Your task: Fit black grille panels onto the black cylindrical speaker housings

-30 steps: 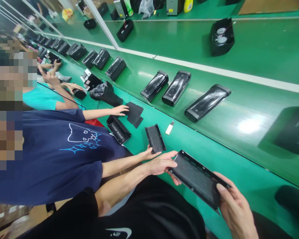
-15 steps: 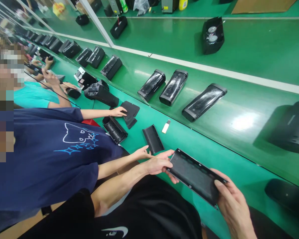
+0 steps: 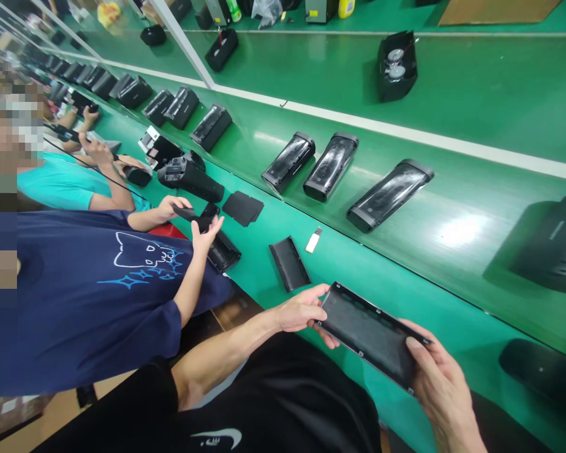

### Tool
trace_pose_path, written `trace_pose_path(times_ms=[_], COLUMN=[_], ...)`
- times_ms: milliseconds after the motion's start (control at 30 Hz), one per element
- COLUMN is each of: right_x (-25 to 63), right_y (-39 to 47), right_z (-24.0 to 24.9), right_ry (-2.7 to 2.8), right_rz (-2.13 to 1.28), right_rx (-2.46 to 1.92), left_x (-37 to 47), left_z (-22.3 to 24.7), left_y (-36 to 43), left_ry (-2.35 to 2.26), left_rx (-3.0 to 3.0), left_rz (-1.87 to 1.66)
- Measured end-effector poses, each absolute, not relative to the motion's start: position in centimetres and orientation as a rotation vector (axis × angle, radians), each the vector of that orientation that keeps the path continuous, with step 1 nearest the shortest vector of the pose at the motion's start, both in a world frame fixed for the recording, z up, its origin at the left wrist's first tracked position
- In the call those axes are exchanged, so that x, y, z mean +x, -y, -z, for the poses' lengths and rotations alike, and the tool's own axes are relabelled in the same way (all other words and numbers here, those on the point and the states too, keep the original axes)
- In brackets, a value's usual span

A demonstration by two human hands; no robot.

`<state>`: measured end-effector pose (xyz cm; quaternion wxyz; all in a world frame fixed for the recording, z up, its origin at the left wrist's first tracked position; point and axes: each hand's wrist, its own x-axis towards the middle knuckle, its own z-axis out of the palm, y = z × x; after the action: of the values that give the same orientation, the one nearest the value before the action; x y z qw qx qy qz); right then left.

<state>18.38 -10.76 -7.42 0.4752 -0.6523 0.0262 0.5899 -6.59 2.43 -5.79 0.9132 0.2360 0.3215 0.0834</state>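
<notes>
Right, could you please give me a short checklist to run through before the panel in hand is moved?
1. Left hand on one end of the black panel: ok, it grips that end.
2. Right hand on the other end: ok, thumb over the inner face.
3. Co-worker's hands away from it: ok, they are at a dark part farther left.
4. Worktop nearby free of loose pieces: not ok, a second panel and a small white item lie there.
5. Outer face unmarked: cannot tell, it is turned from view.
6. Edge fittings sound: cannot tell, too small.
</notes>
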Motion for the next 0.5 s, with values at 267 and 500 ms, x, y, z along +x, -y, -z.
trace_pose_path(times_ms=[267,500], right_x=[18.47,18.25], right_y=[10.76,10.58], right_z=[7.51,7.46], right_ry=[-0.081,-0.067], right_rz=[-1.464,-1.459], right_rx=[-1.578,-1.608], left_x=[-6.53,-6.40], left_z=[5.87,5.59], left_y=[-2.30,-2.43], left_ry=[-0.672,-0.689], left_rx=[0.462,0.479], left_rz=[-0.173,-0.150])
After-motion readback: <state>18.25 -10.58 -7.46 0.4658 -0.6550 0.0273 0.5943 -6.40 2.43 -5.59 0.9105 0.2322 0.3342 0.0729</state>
